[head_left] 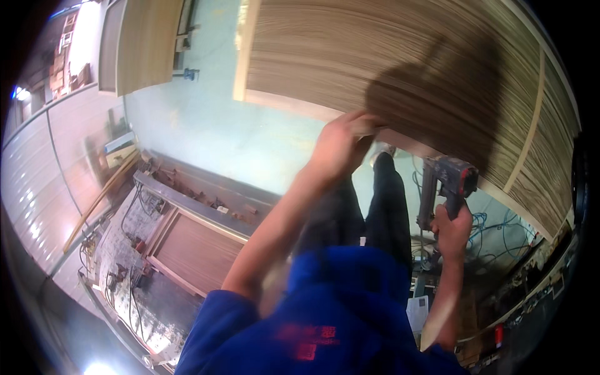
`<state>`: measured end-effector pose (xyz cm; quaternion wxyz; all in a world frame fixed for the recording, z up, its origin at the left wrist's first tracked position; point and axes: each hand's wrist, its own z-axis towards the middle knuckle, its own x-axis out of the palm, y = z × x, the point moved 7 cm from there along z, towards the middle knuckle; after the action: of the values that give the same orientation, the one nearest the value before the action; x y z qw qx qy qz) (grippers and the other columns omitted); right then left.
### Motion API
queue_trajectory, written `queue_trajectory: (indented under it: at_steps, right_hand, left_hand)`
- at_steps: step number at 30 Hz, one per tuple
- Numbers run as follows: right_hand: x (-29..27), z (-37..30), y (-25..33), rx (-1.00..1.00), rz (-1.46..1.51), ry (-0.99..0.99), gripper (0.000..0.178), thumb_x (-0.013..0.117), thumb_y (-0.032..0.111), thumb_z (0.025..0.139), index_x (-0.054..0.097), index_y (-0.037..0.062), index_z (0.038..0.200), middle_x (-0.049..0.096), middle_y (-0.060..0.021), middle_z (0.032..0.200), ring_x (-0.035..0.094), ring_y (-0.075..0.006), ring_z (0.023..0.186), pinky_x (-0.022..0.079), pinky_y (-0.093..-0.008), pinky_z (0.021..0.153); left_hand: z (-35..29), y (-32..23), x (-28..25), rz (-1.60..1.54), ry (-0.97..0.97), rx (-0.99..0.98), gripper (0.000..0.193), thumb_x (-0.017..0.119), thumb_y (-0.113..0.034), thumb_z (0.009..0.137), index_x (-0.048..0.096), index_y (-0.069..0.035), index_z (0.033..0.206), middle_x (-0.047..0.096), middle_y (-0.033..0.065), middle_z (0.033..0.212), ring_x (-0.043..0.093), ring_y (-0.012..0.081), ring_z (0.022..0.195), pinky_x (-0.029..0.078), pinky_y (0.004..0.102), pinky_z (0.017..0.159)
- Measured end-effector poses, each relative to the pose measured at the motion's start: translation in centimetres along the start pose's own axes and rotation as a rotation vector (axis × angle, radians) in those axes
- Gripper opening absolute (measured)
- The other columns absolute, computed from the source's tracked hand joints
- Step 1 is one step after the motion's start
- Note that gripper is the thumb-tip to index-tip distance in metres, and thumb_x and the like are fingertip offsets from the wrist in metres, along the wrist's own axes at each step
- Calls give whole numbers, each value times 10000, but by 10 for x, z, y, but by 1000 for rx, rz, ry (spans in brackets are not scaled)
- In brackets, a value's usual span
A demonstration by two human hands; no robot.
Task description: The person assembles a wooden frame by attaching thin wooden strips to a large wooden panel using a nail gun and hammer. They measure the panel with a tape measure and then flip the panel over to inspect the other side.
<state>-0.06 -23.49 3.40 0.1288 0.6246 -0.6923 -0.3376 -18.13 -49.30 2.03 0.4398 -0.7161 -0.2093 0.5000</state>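
Note:
A large wood-grain panel [350, 56] with pale edge strips [294, 107] spreads in front of me. My left hand [345, 142] is at its near edge, with fingers curled over the pale strip; the fingertips are partly hidden and slightly blurred. Closed round the handle of a dark nail gun [447, 178] is my right hand [453, 226], to the right of my legs. The gun's head is close to the panel's near edge; from this view I cannot tell whether they touch. A dark shadow falls across the panel.
At lower left, a framed brown wood panel [197, 247] lies on a worn workbench [147, 300]. Another pale panel [147, 44] stands at upper left. Blue hoses [494, 228] coil on the floor at right, near a cluttered shelf [531, 294]. A paper sheet [417, 312] is below the gun.

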Motion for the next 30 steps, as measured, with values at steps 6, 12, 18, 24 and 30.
queue_trajectory:
  at_steps: [6, 12, 18, 24, 30]
  right_hand:
    - [20, -22, -12, -1, 8, -88, 202, 650, 42, 955, 611, -4, 1149, 586, 4, 739, 544, -78, 558, 439, -257, 506]
    - [39, -44, -10, 38, -43, -207, 269, 666, 88, 924, 645, -10, 1174, 589, 5, 766, 549, -78, 585, 457, -269, 527]
    - [50, -57, 0, 13, 40, -238, 262, 662, 72, 899, 648, -10, 1148, 569, 6, 725, 544, -83, 590, 460, -271, 547]
    - [40, -42, 0, -17, 31, -236, 252, 657, 80, 895, 648, -21, 1126, 583, -3, 727, 542, -86, 576, 461, -284, 543]
    - [34, -25, 1, -20, 49, -270, 209, 655, 87, 893, 653, -34, 1063, 599, -14, 700, 548, -90, 556, 456, -289, 529]
  left_hand:
    - [33, 30, 8, 464, 372, 217, 385, 676, -91, 834, 724, -181, 1205, 730, 61, 1129, 689, 293, 1097, 582, 425, 846]
    - [31, 29, 10, 508, 405, 277, 320, 645, -181, 873, 761, -218, 1169, 768, 33, 1104, 727, 280, 988, 579, 398, 813]
    - [21, 16, 31, 418, 377, 362, 368, 679, -198, 845, 755, -223, 1204, 768, 38, 1092, 721, 284, 987, 578, 399, 826]
    - [42, 26, 43, 601, 575, 181, 292, 700, -217, 868, 764, -207, 1153, 763, 82, 1057, 718, 311, 953, 574, 429, 799]
    - [0, 4, 33, 407, 319, 608, 358, 674, -232, 917, 711, -182, 1270, 737, 96, 1192, 717, 305, 1032, 590, 398, 854]
